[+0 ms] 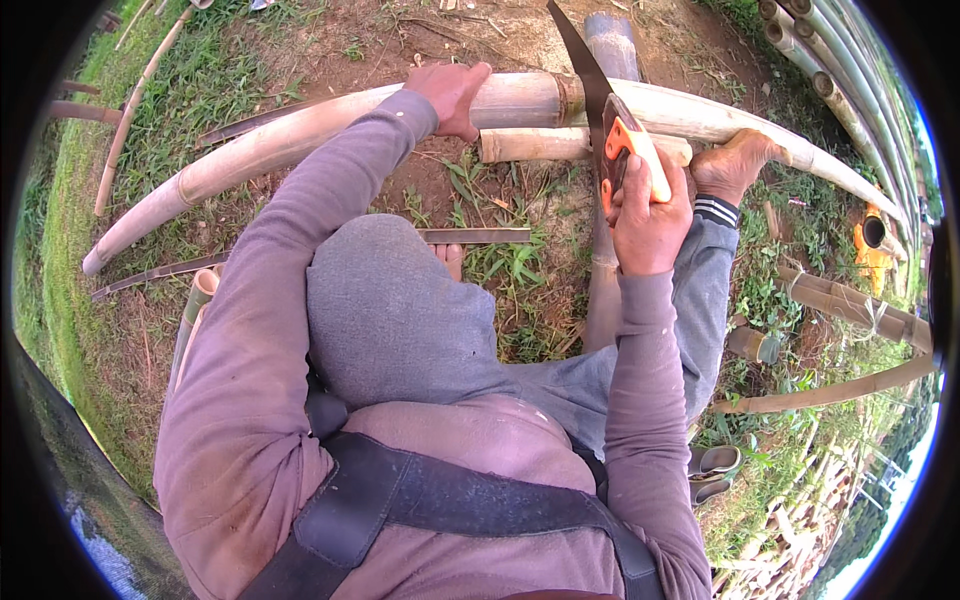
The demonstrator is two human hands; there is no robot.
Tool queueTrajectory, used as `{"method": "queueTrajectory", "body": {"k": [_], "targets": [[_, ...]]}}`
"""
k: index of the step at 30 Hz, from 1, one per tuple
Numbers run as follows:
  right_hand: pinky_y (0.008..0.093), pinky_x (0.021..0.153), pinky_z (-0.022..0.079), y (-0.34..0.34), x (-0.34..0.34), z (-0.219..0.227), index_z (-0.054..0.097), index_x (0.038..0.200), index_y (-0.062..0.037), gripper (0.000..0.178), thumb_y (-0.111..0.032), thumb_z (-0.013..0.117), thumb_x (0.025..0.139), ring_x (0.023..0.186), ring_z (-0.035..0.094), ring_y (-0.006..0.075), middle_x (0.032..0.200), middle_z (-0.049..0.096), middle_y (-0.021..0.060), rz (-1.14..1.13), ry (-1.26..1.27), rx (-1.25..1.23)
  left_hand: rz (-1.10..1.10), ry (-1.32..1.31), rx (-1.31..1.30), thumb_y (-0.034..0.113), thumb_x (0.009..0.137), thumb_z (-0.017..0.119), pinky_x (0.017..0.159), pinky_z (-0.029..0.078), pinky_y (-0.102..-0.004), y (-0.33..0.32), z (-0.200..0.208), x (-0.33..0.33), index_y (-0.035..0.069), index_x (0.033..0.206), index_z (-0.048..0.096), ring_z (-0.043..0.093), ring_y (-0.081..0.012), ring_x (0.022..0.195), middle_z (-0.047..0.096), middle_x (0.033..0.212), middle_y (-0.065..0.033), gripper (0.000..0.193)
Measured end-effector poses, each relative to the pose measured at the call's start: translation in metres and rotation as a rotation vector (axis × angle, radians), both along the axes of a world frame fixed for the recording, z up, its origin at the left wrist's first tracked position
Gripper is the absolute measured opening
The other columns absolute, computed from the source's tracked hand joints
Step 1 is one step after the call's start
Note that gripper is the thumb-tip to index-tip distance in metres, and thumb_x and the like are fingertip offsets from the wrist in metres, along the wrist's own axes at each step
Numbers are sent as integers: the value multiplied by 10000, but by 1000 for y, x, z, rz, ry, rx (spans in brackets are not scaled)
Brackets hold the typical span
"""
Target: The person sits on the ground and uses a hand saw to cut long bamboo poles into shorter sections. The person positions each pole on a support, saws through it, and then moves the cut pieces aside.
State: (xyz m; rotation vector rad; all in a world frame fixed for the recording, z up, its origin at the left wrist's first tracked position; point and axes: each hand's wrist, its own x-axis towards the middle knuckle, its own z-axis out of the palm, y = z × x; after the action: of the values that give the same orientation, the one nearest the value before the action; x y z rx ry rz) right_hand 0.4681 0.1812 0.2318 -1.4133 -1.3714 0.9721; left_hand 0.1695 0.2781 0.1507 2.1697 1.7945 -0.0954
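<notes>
A long, thick bamboo pole (320,130) lies across in front of me, bending toward both sides of the fisheye picture. My left hand (449,98) is closed over its top, left of a dark node. In my right hand (648,222) is the orange and white handle of a handsaw (588,75). Its dark blade points away from me and crosses the pole just right of that node; whether the teeth touch is hard to tell. A shorter bamboo piece (532,145) lies against the pole's near side. My bare right foot (735,165) presses near the pole's right part.
Beneath the pole runs another bamboo length (612,45), pointing away from me. Flat split strips (475,236) lie on the grassy soil. Stacked poles (850,70) stand at the far right, near an orange object (872,250). Cut pieces (790,540) are heaped at lower right.
</notes>
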Motion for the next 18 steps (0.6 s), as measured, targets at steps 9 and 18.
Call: {"method": "queueTrajectory", "body": {"k": [9, 18], "targets": [[206, 553, 473, -105, 63, 5, 606, 1399, 58, 412, -210, 656, 1090, 607, 561, 46, 1123, 740, 129, -36, -56, 74, -44, 2, 24, 406, 680, 905, 965, 576, -548, 6, -7, 1, 115, 1486, 486, 696, -425, 1168, 706, 1248, -200, 953], [240, 579, 522, -18, 8, -18, 607, 1390, 61, 423, -218, 684, 1082, 683, 641, 76, 1051, 748, 102, 14, 43, 46, 12, 21, 32, 414, 687, 905, 979, 582, -531, -8, 5, -12, 122, 1502, 480, 707, -421, 1149, 702, 1263, -195, 965]]}}
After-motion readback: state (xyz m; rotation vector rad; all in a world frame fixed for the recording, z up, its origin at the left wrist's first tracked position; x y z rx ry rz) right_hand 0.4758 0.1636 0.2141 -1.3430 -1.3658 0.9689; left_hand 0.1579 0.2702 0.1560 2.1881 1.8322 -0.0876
